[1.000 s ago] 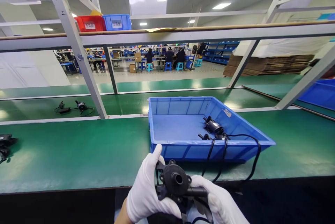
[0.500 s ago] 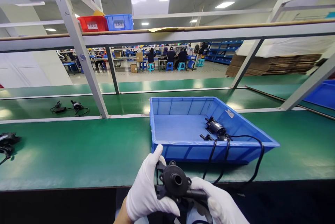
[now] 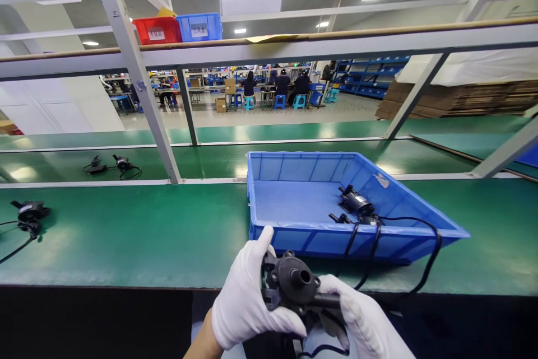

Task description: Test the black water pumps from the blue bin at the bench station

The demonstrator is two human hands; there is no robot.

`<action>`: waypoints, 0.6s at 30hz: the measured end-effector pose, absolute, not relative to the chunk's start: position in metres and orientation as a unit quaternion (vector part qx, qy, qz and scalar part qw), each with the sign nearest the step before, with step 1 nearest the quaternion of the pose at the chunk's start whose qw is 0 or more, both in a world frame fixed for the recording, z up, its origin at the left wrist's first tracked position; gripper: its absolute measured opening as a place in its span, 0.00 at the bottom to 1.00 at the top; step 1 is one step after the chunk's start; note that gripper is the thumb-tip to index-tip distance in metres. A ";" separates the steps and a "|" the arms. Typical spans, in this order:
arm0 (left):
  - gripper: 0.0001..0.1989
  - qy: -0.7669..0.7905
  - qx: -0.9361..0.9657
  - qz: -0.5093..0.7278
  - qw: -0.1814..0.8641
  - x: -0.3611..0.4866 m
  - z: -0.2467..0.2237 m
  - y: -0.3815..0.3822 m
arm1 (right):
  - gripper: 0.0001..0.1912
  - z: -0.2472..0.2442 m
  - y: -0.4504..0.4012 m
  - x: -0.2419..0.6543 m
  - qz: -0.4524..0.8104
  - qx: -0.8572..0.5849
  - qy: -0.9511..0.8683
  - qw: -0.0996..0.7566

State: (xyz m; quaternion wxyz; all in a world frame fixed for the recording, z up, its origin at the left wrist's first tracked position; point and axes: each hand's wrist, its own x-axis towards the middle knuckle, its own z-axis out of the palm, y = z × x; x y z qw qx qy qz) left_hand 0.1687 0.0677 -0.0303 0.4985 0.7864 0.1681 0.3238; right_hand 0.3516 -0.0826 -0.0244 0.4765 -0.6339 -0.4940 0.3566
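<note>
Both my hands wear white gloves and hold one black pump (image 3: 294,283) in front of the bench's near edge. My left hand (image 3: 247,297) wraps its body from the left, the thumb below and a finger raised along the upper side. My right hand (image 3: 357,314) grips the side pipe at the right; part of its fingers is hidden. The round face with a short open nozzle points up toward me. A black cable (image 3: 323,350) shows below the pump. Beyond my hands sits a blue bin (image 3: 290,233) with black pumps (image 3: 355,202) at its right side.
Cables hang over the bin's front wall. More black pumps lie on the green bench (image 3: 147,236), one at the left (image 3: 31,213) and one farther back (image 3: 123,163). Grey frame posts (image 3: 138,79) rise from the bench. Red (image 3: 157,30) and blue boxes stand on the shelf above. People sit far behind.
The view has shifted a little, so bench and bin appear slightly higher and farther right. The pump stays in both hands, its nozzle now tilted slightly to the right.
</note>
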 end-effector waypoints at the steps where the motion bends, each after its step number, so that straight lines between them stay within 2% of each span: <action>1: 0.74 0.166 0.793 0.325 0.488 0.168 -0.030 0.066 | 0.39 -0.024 -0.082 0.353 0.354 -0.649 -0.485 0.467; 7: 0.88 0.105 0.813 0.410 0.400 0.146 -0.048 0.074 | 0.32 -0.007 -0.081 0.358 0.310 -0.604 -0.569 0.463; 11: 0.86 0.101 0.823 0.485 0.277 0.141 -0.069 0.073 | 0.29 -0.006 -0.082 0.358 0.240 -0.558 -0.643 0.467; 13: 0.78 0.099 0.818 0.515 0.235 0.148 -0.072 0.065 | 0.29 -0.009 -0.080 0.356 0.244 -0.565 -0.644 0.455; 15: 0.66 0.128 0.787 0.507 0.327 0.158 -0.068 0.056 | 0.34 -0.010 -0.076 0.352 0.267 -0.588 -0.613 0.456; 18: 0.47 0.181 0.658 0.414 0.602 0.169 -0.047 0.047 | 0.40 -0.001 -0.062 0.345 0.279 -0.648 -0.531 0.470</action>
